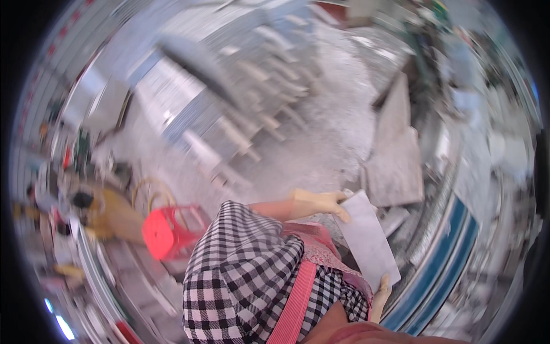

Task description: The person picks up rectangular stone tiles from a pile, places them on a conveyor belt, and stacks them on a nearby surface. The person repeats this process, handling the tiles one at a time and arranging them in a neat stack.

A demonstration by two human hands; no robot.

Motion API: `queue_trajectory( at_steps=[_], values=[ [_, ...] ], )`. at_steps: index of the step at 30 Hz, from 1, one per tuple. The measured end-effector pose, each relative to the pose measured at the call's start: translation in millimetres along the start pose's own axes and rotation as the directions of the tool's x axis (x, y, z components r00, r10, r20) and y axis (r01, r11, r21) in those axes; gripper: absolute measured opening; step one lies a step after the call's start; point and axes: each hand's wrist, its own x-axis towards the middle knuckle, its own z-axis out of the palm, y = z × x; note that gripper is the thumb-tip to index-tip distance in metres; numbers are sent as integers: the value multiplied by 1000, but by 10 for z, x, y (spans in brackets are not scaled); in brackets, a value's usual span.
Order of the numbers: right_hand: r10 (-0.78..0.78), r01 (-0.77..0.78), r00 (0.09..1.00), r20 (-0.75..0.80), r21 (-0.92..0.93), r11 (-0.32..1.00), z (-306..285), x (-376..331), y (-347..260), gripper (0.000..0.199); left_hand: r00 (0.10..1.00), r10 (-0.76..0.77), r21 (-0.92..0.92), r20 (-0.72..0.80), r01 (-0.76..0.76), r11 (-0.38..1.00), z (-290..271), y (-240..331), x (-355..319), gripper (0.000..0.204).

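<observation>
A flat white rectangular slab, like a tile (368, 236), is held tilted in front of my body at the right. My left hand (322, 204), in a pale yellow glove, pinches its far edge between thumb and fingers. At the slab's near end, my right hand (382, 291), gloved alike, grips the corner; most of that hand is hidden behind the slab and my clothing. My checkered sleeve (240, 269) and pink apron cover much of the lower middle.
A red plastic stool (163, 232) stands to my left. Blurred stacks of sheets (177, 97) rest on pallets ahead. Blue rails (435, 266) run along my right, and brownish boards (396, 163) lean beyond the slab. A yellow object (114, 215) is at the far left.
</observation>
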Motion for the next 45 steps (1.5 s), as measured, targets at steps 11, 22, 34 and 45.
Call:
queue_trajectory(
  at_steps=[11, 22, 34, 45],
  values=[
    [85, 41, 740, 667, -170, 985, 3836, -498, -182, 62, 541, -123, -312, -832, -274, 910, -1607, -1318, -3804, 81],
    [184, 191, 419, 889, -284, 940, 6470, -1261, -296, 50, 172, -238, -292, -956, -626, 723, -2481, -1930, -5307, 80],
    [105, 280, 369, 923, -218, 935, 8960, -2070, -269, 53, 94, -252, -256, -963, -603, 756, -4475, -2032, -6631, 82],
    [122, 279, 578, 807, -336, 900, 10941, -2715, 193, 59, 324, -253, -397, -912, -535, 746, -6893, -2496, -7915, 75]
  ],
)
